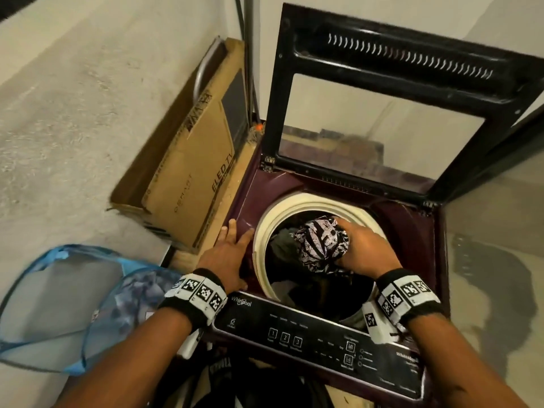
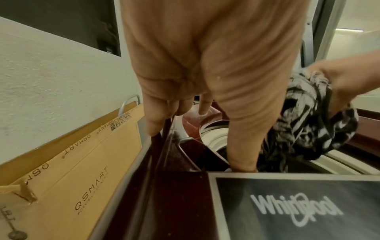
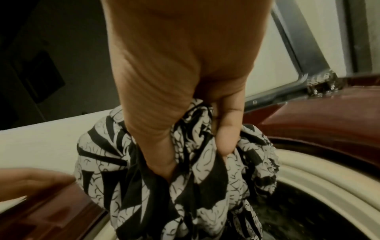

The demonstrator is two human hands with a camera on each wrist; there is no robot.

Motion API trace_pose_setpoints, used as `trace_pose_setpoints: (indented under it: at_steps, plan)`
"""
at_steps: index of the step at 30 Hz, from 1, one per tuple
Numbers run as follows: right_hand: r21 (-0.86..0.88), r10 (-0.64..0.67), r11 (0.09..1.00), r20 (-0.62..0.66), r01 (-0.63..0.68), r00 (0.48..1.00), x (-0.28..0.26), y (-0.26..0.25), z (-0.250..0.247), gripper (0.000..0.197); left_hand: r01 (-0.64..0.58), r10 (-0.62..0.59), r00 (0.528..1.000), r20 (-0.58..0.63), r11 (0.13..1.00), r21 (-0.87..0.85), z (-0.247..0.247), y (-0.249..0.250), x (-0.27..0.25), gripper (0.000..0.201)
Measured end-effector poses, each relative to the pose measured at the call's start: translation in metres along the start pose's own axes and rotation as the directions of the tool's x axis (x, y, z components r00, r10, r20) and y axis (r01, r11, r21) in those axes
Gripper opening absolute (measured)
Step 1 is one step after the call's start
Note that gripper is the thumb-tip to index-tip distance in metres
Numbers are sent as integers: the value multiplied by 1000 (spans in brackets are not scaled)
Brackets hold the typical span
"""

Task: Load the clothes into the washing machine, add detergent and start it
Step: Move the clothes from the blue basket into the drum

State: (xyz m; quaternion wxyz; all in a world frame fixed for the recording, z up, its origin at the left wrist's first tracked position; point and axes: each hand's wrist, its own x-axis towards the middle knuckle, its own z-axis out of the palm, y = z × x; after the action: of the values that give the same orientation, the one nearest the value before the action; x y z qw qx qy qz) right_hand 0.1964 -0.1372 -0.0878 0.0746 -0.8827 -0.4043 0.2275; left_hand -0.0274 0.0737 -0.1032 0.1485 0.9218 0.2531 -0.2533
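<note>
A maroon top-loading washing machine (image 1: pixel 412 225) stands with its glass lid (image 1: pixel 382 113) raised. Its cream drum rim (image 1: pixel 273 219) rings a dark drum with dark clothes (image 1: pixel 282 245) inside. My right hand (image 1: pixel 365 248) grips a bunched black-and-white patterned garment (image 1: pixel 321 242) over the drum opening; the right wrist view shows my fingers (image 3: pixel 226 129) curled into the garment (image 3: pixel 205 170). My left hand (image 1: pixel 232 248) rests flat on the machine's top at the left of the drum, fingers (image 2: pixel 156 116) straight at the edge. The patterned garment (image 2: pixel 308 129) hangs just right of it.
The black control panel (image 1: pixel 318 343) with numbered buttons runs along the machine's near edge. A flat cardboard TV box (image 1: pixel 194 172) leans against the wall on the left. A blue mesh laundry basket (image 1: pixel 67 304) sits at the lower left. Dark clothes (image 1: pixel 235 384) lie below the panel.
</note>
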Motion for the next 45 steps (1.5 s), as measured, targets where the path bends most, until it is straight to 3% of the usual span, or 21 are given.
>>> trace_pose_setpoints:
  at_steps: [4,6,10,11,13,16,22,24,26,29,33,38,42,45]
  plan:
    - [-11,50,999,192,-48,980,38,8,46,81,9,-9,1000,-1,1000,17,5,0,6,124]
    - [-3,16,1000,335,-17,942,56,8,71,86,14,-14,1000,-6,1000,-4,7,-2,8,122]
    - [-93,-2,992,681,89,732,81,1,107,77,33,-33,999,-11,998,-62,8,-4,9,120]
    - [-105,-15,987,695,122,719,86,-2,109,74,43,-43,999,-4,997,-68,9,-5,10,120]
    - [-153,-61,966,644,207,763,94,-6,110,67,64,-63,998,15,995,-75,8,-4,11,121]
    - [-163,-152,942,571,292,807,100,-17,97,80,83,-81,996,33,994,-70,8,-1,12,120]
    - [-158,-137,953,540,259,830,109,-32,45,31,56,-53,998,36,993,-105,4,-1,7,116]
    - [-158,-147,954,497,256,855,109,-45,23,29,14,-14,1000,1,976,-218,2,-11,0,112]
    - [-163,-166,948,476,272,864,108,-63,2,34,-28,-4,997,-74,901,-434,4,-26,-12,105]
    - [-145,-261,923,446,356,856,103,-103,-30,34,-39,-128,968,-216,773,-634,19,-53,-39,86]
    - [-119,-397,863,442,492,804,100,-175,-54,13,112,-421,852,-311,727,-677,39,-108,-94,49]
    - [-161,-503,725,541,670,674,101,-301,-55,17,266,-747,591,-303,536,-801,79,-209,-172,29]
    - [-179,-572,581,604,794,555,101,-408,-14,19,355,-872,408,-270,424,-833,131,-265,-199,41]
    - [-169,-573,511,665,843,480,107,-483,43,26,413,-915,343,-212,350,-841,165,-287,-201,59]
